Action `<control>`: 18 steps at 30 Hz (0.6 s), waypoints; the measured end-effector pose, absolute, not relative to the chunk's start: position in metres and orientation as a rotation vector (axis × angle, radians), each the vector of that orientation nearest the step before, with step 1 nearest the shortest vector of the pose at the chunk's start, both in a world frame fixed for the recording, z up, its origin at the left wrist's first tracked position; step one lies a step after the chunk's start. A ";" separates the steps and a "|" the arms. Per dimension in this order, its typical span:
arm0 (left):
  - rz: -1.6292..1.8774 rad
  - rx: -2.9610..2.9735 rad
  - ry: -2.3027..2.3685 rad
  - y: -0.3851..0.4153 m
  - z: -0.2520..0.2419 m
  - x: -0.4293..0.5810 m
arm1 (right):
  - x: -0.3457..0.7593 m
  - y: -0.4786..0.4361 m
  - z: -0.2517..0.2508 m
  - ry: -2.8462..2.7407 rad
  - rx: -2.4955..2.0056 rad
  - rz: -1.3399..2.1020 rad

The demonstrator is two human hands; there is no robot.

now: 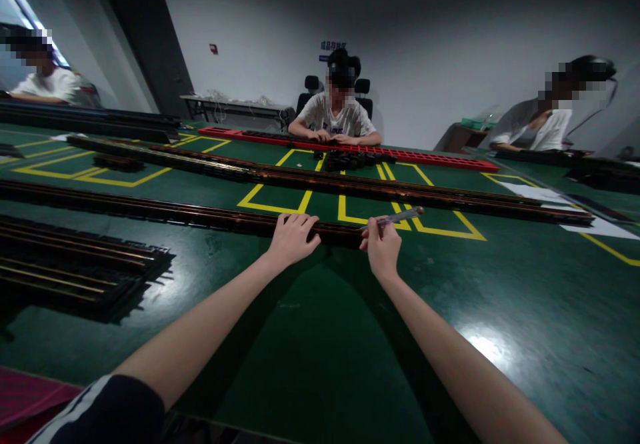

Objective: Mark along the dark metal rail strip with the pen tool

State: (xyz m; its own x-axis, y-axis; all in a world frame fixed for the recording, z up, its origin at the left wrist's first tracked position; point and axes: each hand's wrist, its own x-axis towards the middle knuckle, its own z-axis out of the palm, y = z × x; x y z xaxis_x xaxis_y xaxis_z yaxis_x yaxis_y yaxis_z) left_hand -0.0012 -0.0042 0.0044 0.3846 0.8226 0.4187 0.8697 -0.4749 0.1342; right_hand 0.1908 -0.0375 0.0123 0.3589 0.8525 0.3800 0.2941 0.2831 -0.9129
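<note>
A long dark strip with copper lines [150,209] lies across the green table [350,337] in front of me. My left hand [291,236] rests on the strip near its right end, fingers curled over its top. Just to the right, my right hand [383,247] pinches a thin pen-like tool [400,217] whose tip points right, held at the strip's end.
More long dark strips [320,181] lie further back, and a stack of them [75,267] sits at the left. A red tray [350,147] and small black parts [350,159] lie before a seated person opposite. Two other people sit at far left and right. Yellow tape lines mark the table.
</note>
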 end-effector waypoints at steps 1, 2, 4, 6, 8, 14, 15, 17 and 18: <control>-0.667 -2.519 -1.542 -0.004 0.004 -0.001 | 0.191 -0.037 0.012 -1.185 -1.273 0.526; -0.667 -2.513 -1.538 -0.004 0.004 -0.001 | 0.191 -0.037 0.011 -1.178 -1.270 0.524; -0.667 -2.503 -1.533 -0.004 0.004 -0.001 | 0.191 -0.036 0.010 -1.173 -1.265 0.523; -0.668 -2.497 -1.537 -0.004 0.004 0.000 | 0.191 -0.036 0.010 -1.178 -1.259 0.522; -0.667 -2.503 -1.540 -0.004 0.004 0.000 | 0.191 -0.036 0.010 -1.188 -1.249 0.521; -0.654 -2.512 -1.548 -0.005 0.007 0.001 | 0.192 -0.036 0.010 -1.196 -1.241 0.530; -0.648 -2.518 -1.553 -0.005 0.007 0.001 | 0.192 -0.036 0.010 -1.192 -1.244 0.528; -0.643 -2.523 -1.562 -0.006 0.008 0.001 | 0.192 -0.036 0.010 -1.168 -1.253 0.523; -0.645 -2.523 -1.563 -0.006 0.008 0.001 | 0.192 -0.036 0.010 -1.152 -1.258 0.521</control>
